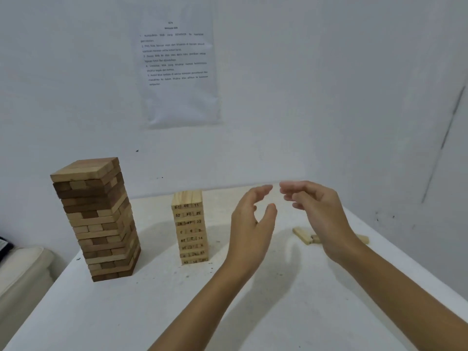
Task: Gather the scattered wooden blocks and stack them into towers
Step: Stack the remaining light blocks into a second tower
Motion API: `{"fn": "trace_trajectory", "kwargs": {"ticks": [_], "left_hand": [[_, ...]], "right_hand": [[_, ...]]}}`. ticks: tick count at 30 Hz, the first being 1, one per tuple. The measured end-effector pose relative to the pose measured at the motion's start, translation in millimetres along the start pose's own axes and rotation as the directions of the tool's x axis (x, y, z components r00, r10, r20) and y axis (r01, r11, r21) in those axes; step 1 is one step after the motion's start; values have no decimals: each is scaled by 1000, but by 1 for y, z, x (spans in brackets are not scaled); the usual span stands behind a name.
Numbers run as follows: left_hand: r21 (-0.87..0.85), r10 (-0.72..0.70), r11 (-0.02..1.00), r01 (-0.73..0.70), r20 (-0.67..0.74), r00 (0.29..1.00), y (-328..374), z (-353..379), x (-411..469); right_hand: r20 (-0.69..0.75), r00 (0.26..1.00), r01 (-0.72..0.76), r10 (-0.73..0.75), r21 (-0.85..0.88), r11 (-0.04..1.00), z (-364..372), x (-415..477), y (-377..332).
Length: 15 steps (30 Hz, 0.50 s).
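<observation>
A tall tower of brown and tan blocks (100, 219) stands on the left of the white table (141, 312). A shorter tower of pale numbered blocks (190, 228) stands near the middle. A few loose pale blocks (302, 235) lie flat at the right, partly hidden behind my right wrist. My left hand (250, 224) hovers just right of the numbered tower, fingers relaxed and holding nothing. My right hand (319, 211) hangs above the loose blocks, fingers loosely bent and blurred, with nothing in it. The fingertips of both hands nearly meet.
A printed sheet (177, 69) is taped to the white wall behind the table. A cream cushion (20, 269) sits off the table's left edge. The table's right edge runs diagonally close to the wall.
</observation>
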<state>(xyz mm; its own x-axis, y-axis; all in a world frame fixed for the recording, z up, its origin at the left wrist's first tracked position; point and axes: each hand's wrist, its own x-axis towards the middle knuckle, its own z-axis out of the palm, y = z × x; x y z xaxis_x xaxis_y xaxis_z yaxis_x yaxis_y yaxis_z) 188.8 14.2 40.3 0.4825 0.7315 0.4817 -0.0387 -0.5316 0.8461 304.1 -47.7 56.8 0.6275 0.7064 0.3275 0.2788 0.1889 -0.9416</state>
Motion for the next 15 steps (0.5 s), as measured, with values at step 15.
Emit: {"fn": "trace_trajectory", "kwargs": {"ticks": [15], "left_hand": [[337,-149,941,-21,471,869,-72,62,42]], "right_hand": [[219,963,-7,159,-566,824,-83,30,96]]}}
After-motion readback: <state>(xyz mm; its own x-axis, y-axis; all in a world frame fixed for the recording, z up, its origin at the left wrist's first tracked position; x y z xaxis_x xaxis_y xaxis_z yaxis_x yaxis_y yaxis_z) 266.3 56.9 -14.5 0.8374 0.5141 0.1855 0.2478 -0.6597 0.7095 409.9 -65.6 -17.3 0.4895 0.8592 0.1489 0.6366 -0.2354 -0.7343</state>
